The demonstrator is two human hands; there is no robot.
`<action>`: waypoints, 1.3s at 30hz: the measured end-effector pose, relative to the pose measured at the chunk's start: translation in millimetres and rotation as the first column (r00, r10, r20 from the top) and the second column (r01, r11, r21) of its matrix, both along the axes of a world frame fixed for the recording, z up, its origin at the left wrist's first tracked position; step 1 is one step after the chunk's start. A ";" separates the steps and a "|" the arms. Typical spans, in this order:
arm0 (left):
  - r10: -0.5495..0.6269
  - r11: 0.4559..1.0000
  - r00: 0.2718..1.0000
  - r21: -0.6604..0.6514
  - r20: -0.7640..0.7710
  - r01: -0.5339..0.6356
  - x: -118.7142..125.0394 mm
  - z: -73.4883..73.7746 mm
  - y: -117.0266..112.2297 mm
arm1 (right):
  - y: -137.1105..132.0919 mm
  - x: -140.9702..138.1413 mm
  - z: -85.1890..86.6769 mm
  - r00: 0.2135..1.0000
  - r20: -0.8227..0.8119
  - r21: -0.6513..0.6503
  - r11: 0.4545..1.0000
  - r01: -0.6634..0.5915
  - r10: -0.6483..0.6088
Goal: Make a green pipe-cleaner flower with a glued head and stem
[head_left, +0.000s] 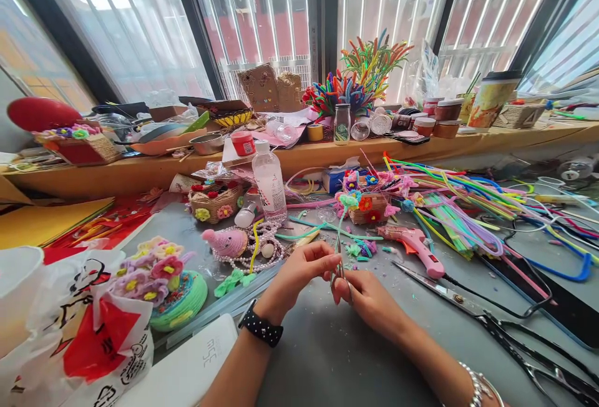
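Note:
My left hand (304, 273), with a black dotted watch strap at the wrist, is closed in a pinch in the middle of the view. Between its thumb and fingers is the thin stem of a green pipe-cleaner flower (349, 201), whose head stands upright above. My right hand (369, 298) is closed on a pair of small scissors (349, 291), thumb and fingers at the handle loops. The blades point up beside the stem, close to the left fingertips; whether they touch it I cannot tell. Green and purple fuzzy scraps (360, 249) lie just beyond.
A pink glue gun (421, 251) and large scissors (461, 299) lie at right, near many loose pipe cleaners (468, 207). Behind stand a clear bottle (270, 185) and a twine basket (215, 202). At left are a flower-covered cushion (182, 301), a plastic bag (107, 332) and a white box (201, 363).

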State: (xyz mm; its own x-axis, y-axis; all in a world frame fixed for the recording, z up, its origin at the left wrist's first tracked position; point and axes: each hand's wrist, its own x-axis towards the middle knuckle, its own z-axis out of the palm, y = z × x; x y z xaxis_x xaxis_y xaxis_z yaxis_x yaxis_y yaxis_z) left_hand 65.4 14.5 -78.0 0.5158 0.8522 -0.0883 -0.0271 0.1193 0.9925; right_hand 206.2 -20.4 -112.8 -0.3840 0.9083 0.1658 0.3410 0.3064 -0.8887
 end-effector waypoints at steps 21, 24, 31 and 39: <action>0.072 0.997 0.997 -0.022 0.003 -0.072 1.3 4.8 -1.6 | 0.0 1.1 2.4 0.993 0.019 0.037 0.992 0.117 -0.118; 0.042 0.999 0.999 0.006 -0.009 -0.042 1.0 5.1 -2.0 | -2.3 1.7 5.7 0.999 -0.021 0.019 0.999 0.032 -0.032; -0.060 0.997 0.998 0.040 -0.005 0.060 0.6 2.1 -2.5 | -2.3 4.9 7.4 0.997 -0.074 -0.018 1.000 -0.022 0.020; -0.084 0.996 0.996 0.033 -0.001 0.084 0.6 4.3 -4.0 | -0.8 6.2 7.3 0.996 -0.077 -0.005 0.999 0.043 -0.043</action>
